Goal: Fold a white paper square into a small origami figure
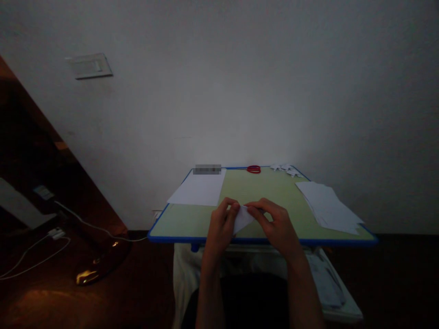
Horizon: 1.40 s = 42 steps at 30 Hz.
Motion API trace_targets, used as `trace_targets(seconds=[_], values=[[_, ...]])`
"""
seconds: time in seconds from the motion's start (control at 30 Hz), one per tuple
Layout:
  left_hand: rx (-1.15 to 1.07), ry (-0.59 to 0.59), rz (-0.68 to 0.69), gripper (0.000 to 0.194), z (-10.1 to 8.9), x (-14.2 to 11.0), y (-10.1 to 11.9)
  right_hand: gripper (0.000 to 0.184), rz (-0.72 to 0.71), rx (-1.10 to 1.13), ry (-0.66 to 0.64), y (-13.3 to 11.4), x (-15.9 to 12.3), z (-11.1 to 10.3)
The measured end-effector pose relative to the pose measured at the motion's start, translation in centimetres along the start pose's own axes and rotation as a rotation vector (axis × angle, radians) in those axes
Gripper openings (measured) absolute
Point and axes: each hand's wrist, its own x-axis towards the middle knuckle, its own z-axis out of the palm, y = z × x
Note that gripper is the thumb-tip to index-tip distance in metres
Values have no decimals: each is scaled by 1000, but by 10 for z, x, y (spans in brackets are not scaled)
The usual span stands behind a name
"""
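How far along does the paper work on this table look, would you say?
Small paper shapes in the far right corner of the table look finished. The left hand and right hand pinch another paper piece, apparently unfinished. Loose sheets at right and a broad sheet at left lie flat, so more may remain.

Dim room, plain pale wall [240, 91].

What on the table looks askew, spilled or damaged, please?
The loose paper stack on the right side of the table looks askew: its edges do not line up and corners stick out. I see no spill or damage.
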Motion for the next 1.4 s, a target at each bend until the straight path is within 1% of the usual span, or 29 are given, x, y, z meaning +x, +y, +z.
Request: trace_targets(seconds=[0.13,0.23,0.3,0.37,0.43,0.57,0.67,0.8,0.9,1.0,1.1,1.13,1.23,1.3,1.37,1.4], values=[[57,32,143,22,0,-1,8,12,20,-17,28,0,1,-4],[54,45,192,19,-1,-2,12,11,13,-18,3,0,0,-7],[75,29,213,18,-3,-2,12,16,0,-20,-9,-1,-1,-8],[130,-15,240,16,-5,-2,13,26,-5,-32,-21,-1,-1,-8],[190,-63,265,16,-8,-3,13,31,8,-42,-75,-1,-2,-9],[290,-80,303,16,-10,-5,17,35,79,-44,-230,2,-3,-9],[346,-91,315,15,-8,-6,19,41,129,-44,-258,6,-3,-4],[375,-22,324,16,-4,-5,19,40,179,-43,-255,9,-2,2],[411,19,343,16,-3,-4,18,36,166,-58,-279,9,-2,3],[425,41,356,16,-2,-4,15,36,157,-69,-276,10,-2,5],[380,106,325,5,0,-3,15,38,168,-43,-249,13,0,10],[345,139,302,5,2,-3,16,38,170,-24,-225,14,0,12],[194,240,227,16,6,-2,19,40,151,54,-113,15,3,16],[103,292,210,25,6,-1,20,42,146,92,-11,14,4,17],[30,308,215,36,5,-1,19,43,149,107,101,12,5,16],[-7,295,212,43,5,-1,19,44,153,106,155,11,5,16]])
